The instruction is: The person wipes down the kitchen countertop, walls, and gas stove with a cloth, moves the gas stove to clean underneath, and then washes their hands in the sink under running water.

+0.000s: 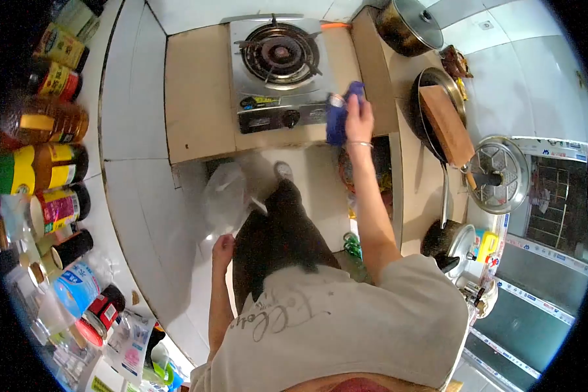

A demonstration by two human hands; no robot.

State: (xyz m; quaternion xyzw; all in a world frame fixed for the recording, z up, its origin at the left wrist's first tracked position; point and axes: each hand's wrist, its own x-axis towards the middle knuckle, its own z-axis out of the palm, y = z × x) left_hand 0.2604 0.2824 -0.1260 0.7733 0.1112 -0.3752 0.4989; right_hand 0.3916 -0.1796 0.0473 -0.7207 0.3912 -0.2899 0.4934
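Tan counter (199, 98): right fingers (366, 117) gripping blue cloth-like item (336, 127) by gas stove (261, 101) (left fingers (224, 243) low, can't tell if closed).

Blue cloth (336, 126) (prob.), bunched in R hand (359, 119), front R of stove (281, 73).

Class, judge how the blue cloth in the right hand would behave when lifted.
The blue cloth would probably droop, as its uneven outline looks crumpled. It seems light, since the right hand alone holds it. Rolling looks unlikely: it has no round shape.
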